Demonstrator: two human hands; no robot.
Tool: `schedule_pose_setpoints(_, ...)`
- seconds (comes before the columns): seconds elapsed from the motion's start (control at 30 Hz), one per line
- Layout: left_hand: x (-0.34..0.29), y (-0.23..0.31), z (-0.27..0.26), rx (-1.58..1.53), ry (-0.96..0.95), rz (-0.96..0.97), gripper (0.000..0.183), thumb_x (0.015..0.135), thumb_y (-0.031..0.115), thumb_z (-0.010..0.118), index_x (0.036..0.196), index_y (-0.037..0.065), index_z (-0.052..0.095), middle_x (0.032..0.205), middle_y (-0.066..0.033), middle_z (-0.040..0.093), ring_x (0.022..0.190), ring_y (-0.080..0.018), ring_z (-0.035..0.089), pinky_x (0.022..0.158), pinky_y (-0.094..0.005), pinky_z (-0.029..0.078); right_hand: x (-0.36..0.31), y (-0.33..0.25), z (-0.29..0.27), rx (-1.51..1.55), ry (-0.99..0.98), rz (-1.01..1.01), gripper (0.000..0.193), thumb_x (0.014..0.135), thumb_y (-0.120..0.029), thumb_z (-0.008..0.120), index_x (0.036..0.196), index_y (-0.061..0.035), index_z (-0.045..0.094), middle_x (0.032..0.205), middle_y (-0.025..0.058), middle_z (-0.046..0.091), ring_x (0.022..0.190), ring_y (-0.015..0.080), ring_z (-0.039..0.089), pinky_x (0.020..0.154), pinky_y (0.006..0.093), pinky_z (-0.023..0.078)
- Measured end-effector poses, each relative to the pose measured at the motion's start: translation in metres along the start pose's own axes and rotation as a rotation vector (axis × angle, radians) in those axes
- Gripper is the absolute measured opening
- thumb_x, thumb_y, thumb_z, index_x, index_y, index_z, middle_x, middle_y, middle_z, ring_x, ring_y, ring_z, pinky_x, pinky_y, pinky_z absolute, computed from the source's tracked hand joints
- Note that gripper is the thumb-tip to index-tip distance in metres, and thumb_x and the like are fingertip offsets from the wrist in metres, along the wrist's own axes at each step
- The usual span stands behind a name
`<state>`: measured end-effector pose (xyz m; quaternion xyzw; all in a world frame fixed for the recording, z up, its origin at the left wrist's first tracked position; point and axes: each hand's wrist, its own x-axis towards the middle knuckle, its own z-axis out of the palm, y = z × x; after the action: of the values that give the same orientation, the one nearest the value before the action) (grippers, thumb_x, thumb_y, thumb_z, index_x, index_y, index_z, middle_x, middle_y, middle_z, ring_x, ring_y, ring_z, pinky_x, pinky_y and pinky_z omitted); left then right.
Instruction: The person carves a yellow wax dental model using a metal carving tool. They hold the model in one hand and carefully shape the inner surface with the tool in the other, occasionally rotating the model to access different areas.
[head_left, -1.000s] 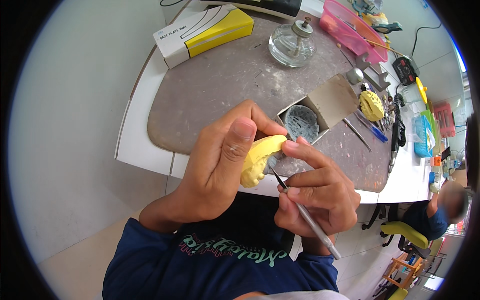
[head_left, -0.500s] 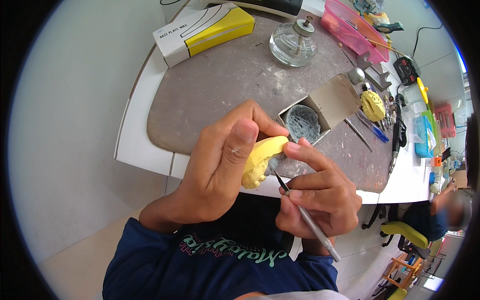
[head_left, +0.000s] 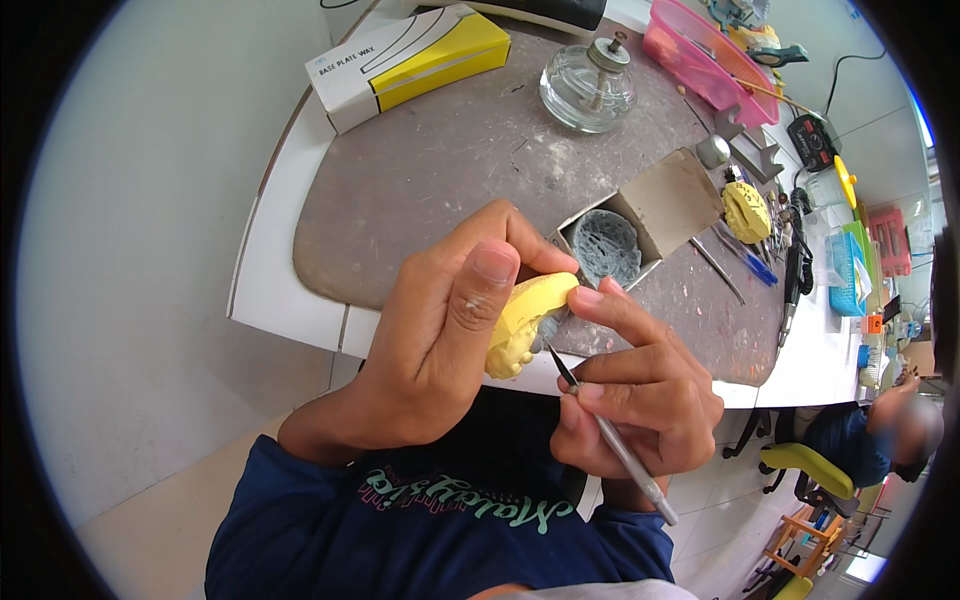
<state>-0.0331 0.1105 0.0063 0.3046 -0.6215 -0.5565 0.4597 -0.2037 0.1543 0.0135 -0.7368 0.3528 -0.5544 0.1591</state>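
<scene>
My left hand [head_left: 445,325] grips a yellow dental cast [head_left: 520,318], thumb on the near side and forefinger bent over its top. Grey wax [head_left: 548,326] lies on the side of the cast facing my right hand. A metal carving knife [head_left: 627,452] is pinched in my right hand [head_left: 650,400], pen-fashion. Its dark, pointed blade reaches the wax's lower edge; whether it touches cannot be made out. The right forefinger rests against the cast's upper end. Just beyond the hands, an open cardboard box [head_left: 668,205] holds a round mass of grey wax [head_left: 606,247].
Beyond my hands, a glass spirit burner [head_left: 588,88] and a white-and-yellow carton [head_left: 410,65] stand on the brown mat [head_left: 430,170]. Rightward are another yellow cast [head_left: 746,211], loose tools, a handpiece [head_left: 792,285] and a pink basket [head_left: 700,60]. Another person [head_left: 850,435] sits far right.
My hands, the cast and the knife keep nearly the same place, with only a slight shift. The person at the far right has moved a little.
</scene>
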Motion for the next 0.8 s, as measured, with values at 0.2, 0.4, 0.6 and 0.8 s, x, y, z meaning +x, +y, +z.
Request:
schedule_pose_setpoints(0.2,-0.0006,-0.0002,-0.0007,-0.045,-0.001,0.001,0.058,0.109,0.045,0.028,0.105,-0.004,0.058,0.088,-0.0084,0.060,0.079,-0.0084,0.053,0.069,-0.0240,0.042,-0.0002,0.0001,0.0007,-0.016,0.001,0.002,0.021,0.074,0.001,0.081,0.082,-0.0014,0.061,0.075,0.0115,0.069,0.102,0.0406,0.071,0.092,0.0524,0.057)
schedule_pose_setpoints(0.4,-0.0003,0.0006,-0.0011,0.047,-0.003,-0.006,0.070,0.105,0.058,0.024,0.107,-0.003,0.058,0.088,-0.0083,0.062,0.077,-0.0088,0.056,0.068,-0.0236,0.042,-0.0019,0.0030,0.0017,-0.045,-0.003,-0.033,0.018,0.077,-0.001,0.079,0.081,-0.0016,0.061,0.074,0.0113,0.069,0.101,0.0405,0.071,0.092,0.0527,0.057)
schedule_pose_setpoints(0.6,-0.0005,0.0010,-0.0007,0.057,-0.018,-0.014,0.068,0.106,0.056,0.024,0.107,-0.003,0.058,0.089,-0.0085,0.062,0.077,-0.0089,0.055,0.069,-0.0237,0.042,-0.0027,0.0034,0.0015,-0.066,0.006,-0.040,0.017,0.077,-0.001,0.079,0.080,-0.0017,0.062,0.073,0.0109,0.068,0.101,0.0405,0.071,0.092,0.0520,0.057)
schedule_pose_setpoints(0.8,-0.0012,0.0005,-0.0009,0.020,-0.012,-0.024,0.063,0.107,0.051,0.026,0.106,-0.003,0.058,0.088,-0.0081,0.061,0.077,-0.0085,0.055,0.068,-0.0239,0.042,0.0005,0.0031,-0.0032,-0.009,-0.017,0.027,0.017,0.074,0.000,0.079,0.080,-0.0028,0.063,0.074,0.0096,0.069,0.102,0.0384,0.072,0.094,0.0509,0.056)
